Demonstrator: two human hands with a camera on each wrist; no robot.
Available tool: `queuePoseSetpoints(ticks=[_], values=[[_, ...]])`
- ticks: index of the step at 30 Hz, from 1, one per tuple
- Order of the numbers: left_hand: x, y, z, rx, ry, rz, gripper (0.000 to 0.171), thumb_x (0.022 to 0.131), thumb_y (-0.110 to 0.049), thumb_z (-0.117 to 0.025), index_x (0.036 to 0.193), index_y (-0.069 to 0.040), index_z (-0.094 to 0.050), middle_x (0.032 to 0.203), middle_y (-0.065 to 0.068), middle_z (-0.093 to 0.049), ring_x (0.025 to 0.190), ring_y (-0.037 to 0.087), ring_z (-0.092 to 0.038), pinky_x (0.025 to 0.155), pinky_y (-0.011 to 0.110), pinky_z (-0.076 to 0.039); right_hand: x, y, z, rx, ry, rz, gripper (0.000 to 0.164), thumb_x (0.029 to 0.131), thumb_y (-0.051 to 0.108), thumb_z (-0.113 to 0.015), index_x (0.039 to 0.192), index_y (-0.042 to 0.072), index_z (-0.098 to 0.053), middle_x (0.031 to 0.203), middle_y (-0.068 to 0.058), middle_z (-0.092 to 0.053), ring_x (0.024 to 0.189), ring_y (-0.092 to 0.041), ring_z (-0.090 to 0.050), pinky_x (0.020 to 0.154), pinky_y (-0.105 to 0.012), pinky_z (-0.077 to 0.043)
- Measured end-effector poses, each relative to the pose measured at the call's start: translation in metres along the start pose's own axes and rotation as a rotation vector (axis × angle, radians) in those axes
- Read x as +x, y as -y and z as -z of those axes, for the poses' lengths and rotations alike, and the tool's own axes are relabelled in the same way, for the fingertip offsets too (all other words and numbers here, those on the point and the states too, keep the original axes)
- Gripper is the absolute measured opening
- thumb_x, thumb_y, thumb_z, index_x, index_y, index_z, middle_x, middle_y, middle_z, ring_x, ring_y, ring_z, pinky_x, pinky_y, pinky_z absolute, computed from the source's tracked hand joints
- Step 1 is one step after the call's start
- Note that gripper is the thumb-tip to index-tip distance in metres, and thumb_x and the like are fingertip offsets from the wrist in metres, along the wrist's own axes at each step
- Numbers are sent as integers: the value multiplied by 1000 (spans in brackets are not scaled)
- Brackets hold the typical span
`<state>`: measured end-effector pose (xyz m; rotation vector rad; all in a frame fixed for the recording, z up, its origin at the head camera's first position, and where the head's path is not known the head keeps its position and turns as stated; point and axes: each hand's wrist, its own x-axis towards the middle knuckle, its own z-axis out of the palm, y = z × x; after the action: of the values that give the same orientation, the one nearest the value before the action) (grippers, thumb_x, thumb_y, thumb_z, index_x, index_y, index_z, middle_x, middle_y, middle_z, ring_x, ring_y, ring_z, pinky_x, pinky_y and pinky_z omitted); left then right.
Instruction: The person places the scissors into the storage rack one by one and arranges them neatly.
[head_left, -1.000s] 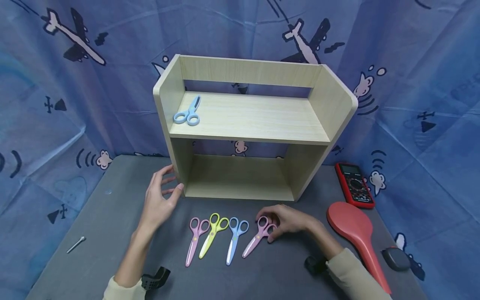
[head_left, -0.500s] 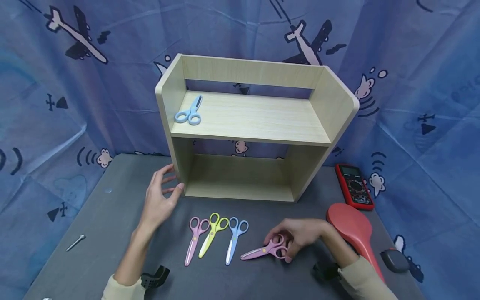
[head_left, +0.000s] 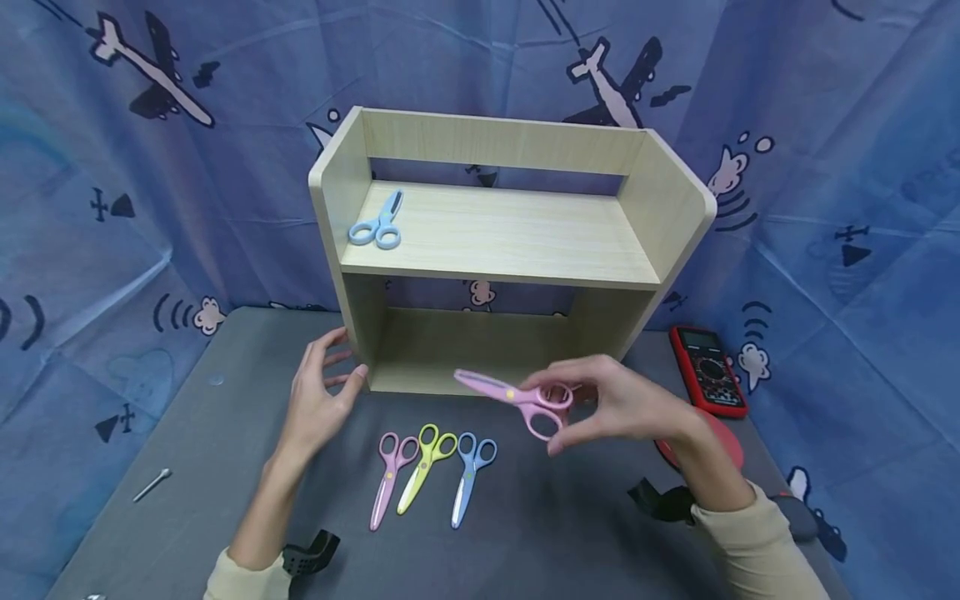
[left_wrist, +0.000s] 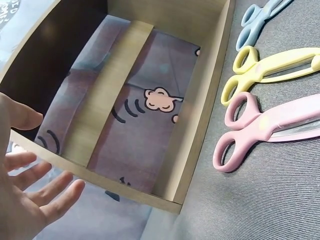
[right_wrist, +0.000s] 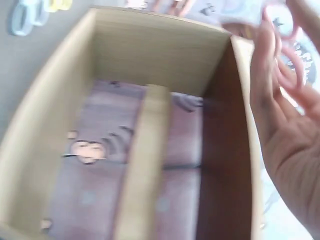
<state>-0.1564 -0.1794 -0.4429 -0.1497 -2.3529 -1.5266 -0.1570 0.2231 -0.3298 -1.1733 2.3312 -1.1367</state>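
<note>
My right hand holds a pair of pink scissors by the handle loops, raised off the table in front of the lower compartment. The blades point left. At the lower left side panel of the wooden shelf, my left hand rests with its fingers spread at the edge. In the left wrist view those fingers are relaxed and hold nothing. On the table between the hands lie another pair of pink scissors, yellow scissors and blue scissors. Light blue scissors lie on the upper shelf, at its left end.
A red multimeter stands at the back right of the grey table. A red paddle-like object is partly hidden behind the right forearm, near a dark mouse-like object. A small metal bolt lies at left. Patterned blue cloth hangs behind.
My right hand first slides the pink scissors right and turns them on the table, then lifts them up toward the shelf. The left hand stays in place.
</note>
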Motion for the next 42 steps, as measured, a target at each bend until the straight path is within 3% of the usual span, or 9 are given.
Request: queuePoseSetpoints(ticks=[6,10,14,18,23,26,30,35,42], values=[[0,1,0,2,-2,-9,63,103,-7,-70,160,-5,-45,155,22,-51,141,46,-60,102,63,-62,38,35,27,-148,-285,161,69,77,2,-97,140,7,-70,110,-5,-73,90,-13,-68,75,-22,-65],[0,1,0,11,-3,-13,63,103,-6,-70,160,-3,-45,155,23,-51,141,47,-60,102,64,-61,75,52,40,-247,-389,106,68,77,9,-99,139,7,-71,108,-10,-76,90,-17,-70,77,-23,-66],[0,0,0,3,-1,-13,63,103,-7,-70,160,-5,-46,155,22,-51,141,46,-60,103,64,-62,115,57,49,-347,-407,-4,66,79,23,-100,137,7,-73,107,-12,-78,92,-21,-73,80,-27,-66],[-1,0,1,-6,-4,-12,62,103,-8,-71,160,-8,-47,155,20,-52,141,45,-61,103,62,-62,152,54,56,-349,-387,-73,60,82,29,-98,133,6,-75,105,-10,-78,89,-19,-72,74,-23,-59],[-2,0,1,-13,-3,-11,62,103,-9,-71,160,-8,-47,156,20,-52,141,45,-61,103,62,-62,187,46,57,-331,-392,-110,36,86,32,-94,110,8,-80,90,-5,-72,78,-15,-61,66,-22,-47],[-2,-1,1,-13,5,-8,62,103,-9,-71,160,-8,-46,156,20,-51,142,45,-60,103,62,-62,197,42,53,-330,-409,-154,35,86,38,-92,104,10,-81,88,-4,-72,77,-15,-58,64,-25,-43],[-1,0,0,-12,8,-8,63,103,-8,-70,161,-7,-46,156,21,-51,142,45,-60,103,63,-61,204,41,47,-339,-457,-209,48,84,45,-92,111,7,-80,97,-7,-77,86,-18,-64,70,-29,-50],[-1,2,-1,-6,0,-11,63,103,-8,-70,161,-6,-45,156,22,-51,141,46,-60,103,64,-61,211,39,41,-387,-491,-175,55,85,46,-92,115,2,-76,106,-13,-78,96,-23,-69,83,-35,-58],[1,4,-2,-14,1,-19,63,103,-8,-71,160,-6,-46,156,22,-51,141,46,-60,103,64,-61,213,40,37,-375,-499,-148,52,87,43,-91,113,0,-78,102,-13,-79,94,-23,-70,82,-34,-58]])
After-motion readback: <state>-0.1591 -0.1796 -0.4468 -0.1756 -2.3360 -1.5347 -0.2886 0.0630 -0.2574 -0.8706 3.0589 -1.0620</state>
